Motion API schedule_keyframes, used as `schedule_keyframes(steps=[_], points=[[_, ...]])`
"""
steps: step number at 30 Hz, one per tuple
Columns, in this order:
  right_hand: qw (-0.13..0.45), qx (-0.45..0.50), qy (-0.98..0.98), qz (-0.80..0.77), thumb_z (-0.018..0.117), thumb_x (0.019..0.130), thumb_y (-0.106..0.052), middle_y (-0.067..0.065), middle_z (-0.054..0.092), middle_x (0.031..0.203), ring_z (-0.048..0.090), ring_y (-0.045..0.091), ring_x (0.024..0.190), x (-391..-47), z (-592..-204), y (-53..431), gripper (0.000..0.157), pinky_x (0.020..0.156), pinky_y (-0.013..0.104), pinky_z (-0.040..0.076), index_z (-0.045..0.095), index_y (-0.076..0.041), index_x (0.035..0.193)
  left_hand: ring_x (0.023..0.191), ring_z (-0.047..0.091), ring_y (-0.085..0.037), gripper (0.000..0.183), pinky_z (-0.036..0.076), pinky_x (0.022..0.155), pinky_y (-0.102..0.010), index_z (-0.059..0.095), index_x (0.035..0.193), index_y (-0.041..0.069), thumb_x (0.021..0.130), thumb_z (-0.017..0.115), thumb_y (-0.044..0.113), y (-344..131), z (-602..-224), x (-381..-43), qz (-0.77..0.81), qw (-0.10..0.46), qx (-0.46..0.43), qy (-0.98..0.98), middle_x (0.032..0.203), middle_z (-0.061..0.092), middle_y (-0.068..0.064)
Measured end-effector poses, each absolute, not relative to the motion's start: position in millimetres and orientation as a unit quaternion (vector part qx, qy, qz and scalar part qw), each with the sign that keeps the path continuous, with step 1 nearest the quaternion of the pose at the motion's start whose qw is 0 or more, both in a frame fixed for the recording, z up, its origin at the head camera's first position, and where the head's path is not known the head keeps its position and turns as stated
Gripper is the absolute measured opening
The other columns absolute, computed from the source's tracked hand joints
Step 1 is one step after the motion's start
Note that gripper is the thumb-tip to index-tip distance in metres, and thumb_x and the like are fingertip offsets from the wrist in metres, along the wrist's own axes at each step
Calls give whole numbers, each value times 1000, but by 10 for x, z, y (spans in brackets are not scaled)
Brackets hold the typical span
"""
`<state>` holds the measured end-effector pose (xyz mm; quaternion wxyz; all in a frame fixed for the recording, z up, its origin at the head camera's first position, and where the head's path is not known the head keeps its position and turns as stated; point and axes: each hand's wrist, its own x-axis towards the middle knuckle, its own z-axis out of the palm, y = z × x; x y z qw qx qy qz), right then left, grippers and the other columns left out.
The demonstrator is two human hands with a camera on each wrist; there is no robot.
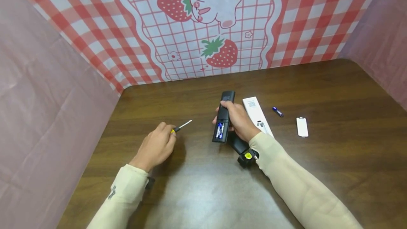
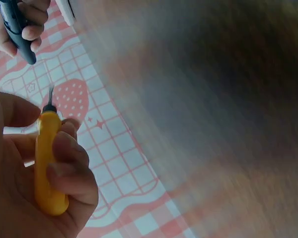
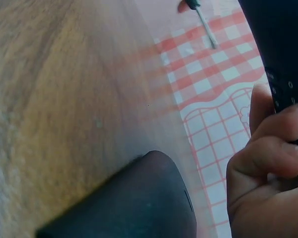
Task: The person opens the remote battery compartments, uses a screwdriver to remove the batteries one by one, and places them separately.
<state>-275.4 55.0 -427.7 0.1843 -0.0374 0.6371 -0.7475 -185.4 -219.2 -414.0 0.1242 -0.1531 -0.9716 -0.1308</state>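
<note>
Left hand (image 1: 155, 146): left of centre; fingers curled around yellow screwdriver (image 2: 50, 158), seemingly to leave its shaft free.
Right hand (image 1: 240, 122): right of centre; fingers wrapped around black remote (image 1: 225, 110), apparently gripped high so the bay stays exposed.
Bay: two blue batteries (image 1: 219, 130) inside.
Loose battery (image 1: 278, 111), white cover (image 1: 302, 127): right of frame, perhaps set aside for room.

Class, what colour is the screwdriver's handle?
Yellow with a black collar at the shaft end; the handle shows best in the left wrist view.
</note>
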Motion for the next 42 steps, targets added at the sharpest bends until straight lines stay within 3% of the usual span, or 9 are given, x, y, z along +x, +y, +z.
schedule_keyframes(steps=[5,11,15,28,42], points=[[181,-36,639,-747,41,104,-40,15,72,85,70,23,69,-2761,-4282,552,57,43,24,39,50,9,130,63,54,-19,25,49,56,-41,70,106,9,97,67,33,-2167,-4178,-1847,-116,146,-189,-964,87,57,0],[186,-41,642,-743,41,104,-40,16,72,86,68,21,67,-2760,-4296,555,57,41,23,36,50,10,129,57,52,-12,20,45,47,-35,74,110,18,94,72,30,-2141,-4226,-1859,-107,208,-248,-940,84,62,5],[189,-46,644,-740,41,105,-41,16,72,85,68,20,66,-2764,-4307,554,57,39,22,35,51,10,128,54,49,-11,20,42,43,-33,75,109,19,94,70,31,-2105,-4231,-1856,-94,233,-277,-927,79,60,5],[191,-48,647,-737,41,105,-42,16,72,84,69,19,65,-2758,-4309,546,59,38,21,35,50,11,128,62,58,-12,18,49,50,-37,73,106,15,99,62,27,-1937,-4195,-1806,-109,221,-299,-922,84,63,5],[187,-51,648,-736,41,105,-43,14,72,83,66,19,63,-2764,-4335,542,59,39,22,35,50,10,128,60,55,-8,15,48,50,-31,75,101,15,92,71,27,-1747,-4174,-1764,-102,233,-356,-899,82,62,6]])
